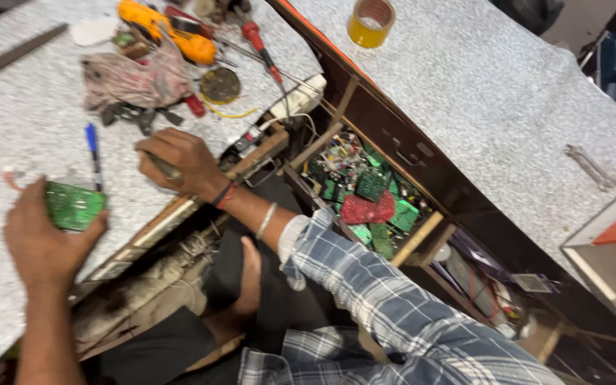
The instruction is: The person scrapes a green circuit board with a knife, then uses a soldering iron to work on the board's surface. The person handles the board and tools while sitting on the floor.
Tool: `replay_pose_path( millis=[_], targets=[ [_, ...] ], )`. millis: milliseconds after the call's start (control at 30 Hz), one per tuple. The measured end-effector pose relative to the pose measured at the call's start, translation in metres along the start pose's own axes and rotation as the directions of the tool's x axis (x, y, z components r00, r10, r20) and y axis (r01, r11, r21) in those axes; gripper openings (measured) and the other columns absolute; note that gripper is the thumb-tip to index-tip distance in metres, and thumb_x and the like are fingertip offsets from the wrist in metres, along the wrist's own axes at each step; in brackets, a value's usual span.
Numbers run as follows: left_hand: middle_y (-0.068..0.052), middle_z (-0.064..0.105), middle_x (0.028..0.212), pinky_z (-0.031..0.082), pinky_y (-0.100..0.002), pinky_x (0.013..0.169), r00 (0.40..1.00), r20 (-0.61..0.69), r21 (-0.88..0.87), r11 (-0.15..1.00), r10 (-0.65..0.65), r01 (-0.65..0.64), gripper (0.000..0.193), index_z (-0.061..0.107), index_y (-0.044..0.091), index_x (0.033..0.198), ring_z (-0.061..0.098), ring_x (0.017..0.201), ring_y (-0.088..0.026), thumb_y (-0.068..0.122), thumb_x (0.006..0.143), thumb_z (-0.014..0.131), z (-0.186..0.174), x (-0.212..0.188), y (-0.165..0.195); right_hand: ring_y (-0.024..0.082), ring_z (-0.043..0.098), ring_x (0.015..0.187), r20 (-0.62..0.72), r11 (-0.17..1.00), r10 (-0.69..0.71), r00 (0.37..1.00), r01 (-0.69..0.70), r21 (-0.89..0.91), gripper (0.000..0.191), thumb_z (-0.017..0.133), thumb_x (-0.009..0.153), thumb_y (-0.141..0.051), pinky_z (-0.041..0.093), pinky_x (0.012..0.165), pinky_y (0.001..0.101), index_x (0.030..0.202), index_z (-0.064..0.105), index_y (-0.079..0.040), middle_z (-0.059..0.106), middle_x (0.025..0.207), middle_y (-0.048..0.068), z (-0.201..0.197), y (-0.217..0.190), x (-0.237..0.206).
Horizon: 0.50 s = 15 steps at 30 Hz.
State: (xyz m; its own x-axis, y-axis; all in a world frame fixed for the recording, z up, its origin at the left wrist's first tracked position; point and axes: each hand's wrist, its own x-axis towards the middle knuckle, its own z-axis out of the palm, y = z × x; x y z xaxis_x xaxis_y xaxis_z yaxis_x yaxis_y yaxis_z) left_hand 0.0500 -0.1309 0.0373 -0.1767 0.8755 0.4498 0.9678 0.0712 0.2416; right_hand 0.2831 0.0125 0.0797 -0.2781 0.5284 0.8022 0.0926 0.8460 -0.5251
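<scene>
1. The left hand pinches a small green circuit board between thumb and fingers, holding it flat just above the grey speckled worktop. The board is rectangular, with fine pale traces on its face.
2. The right hand is closed around a thin dark tool, its tip pointing toward the board; the two are near but apart. The wrist wears a red thread and a metal bangle, and the sleeve is blue plaid.
3. Just beyond the left hand's grip lies a blue pen. Farther past the right hand sit a crumpled rag, a yellow meter and a red-handled screwdriver.
4. To the right of the grips, an open drawer holds a heap of green boards. A second speckled counter carries a roll of yellow tape and a wrench.
5. The tool's type is too blurred to tell; the left hand's fingers hide the board's near edge.
</scene>
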Motion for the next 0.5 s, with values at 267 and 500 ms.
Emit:
replay_pose_path(
  millis=[267, 500],
  targets=[
    [-0.025, 0.061, 0.138, 0.046, -0.054, 0.103, 0.995, -0.077, -0.07, 0.995, 0.063, -0.068, 0.091, 0.052, -0.004, 0.149, 0.059, 0.122, -0.043, 0.042, 0.079, 0.087, 0.01, 0.003, 0.009, 0.03, 0.069, 0.082, 0.013, 0.992, -0.064, 0.998, 0.065, -0.111, 0.015, 0.072, 0.084, -0.008, 0.057, 0.076, 0.0404, 0.099, 0.069, -0.006, 0.069, 0.088, 0.01, 0.013, 0.029, -0.019],
    [-0.025, 0.058, 0.141, 0.043, -0.055, 0.104, 0.999, -0.045, -0.132, 0.991, 0.022, -0.028, 0.091, 0.052, -0.004, 0.146, 0.055, 0.123, -0.044, 0.043, 0.075, 0.087, 0.012, 0.009, 0.021, 0.03, 0.069, 0.081, 0.0, 0.991, -0.02, 1.0, 0.02, -0.13, 0.01, 0.072, 0.089, -0.008, 0.056, 0.073, 0.0403, 0.098, 0.07, -0.005, 0.069, 0.088, 0.013, 0.009, 0.052, -0.038]
  ],
)
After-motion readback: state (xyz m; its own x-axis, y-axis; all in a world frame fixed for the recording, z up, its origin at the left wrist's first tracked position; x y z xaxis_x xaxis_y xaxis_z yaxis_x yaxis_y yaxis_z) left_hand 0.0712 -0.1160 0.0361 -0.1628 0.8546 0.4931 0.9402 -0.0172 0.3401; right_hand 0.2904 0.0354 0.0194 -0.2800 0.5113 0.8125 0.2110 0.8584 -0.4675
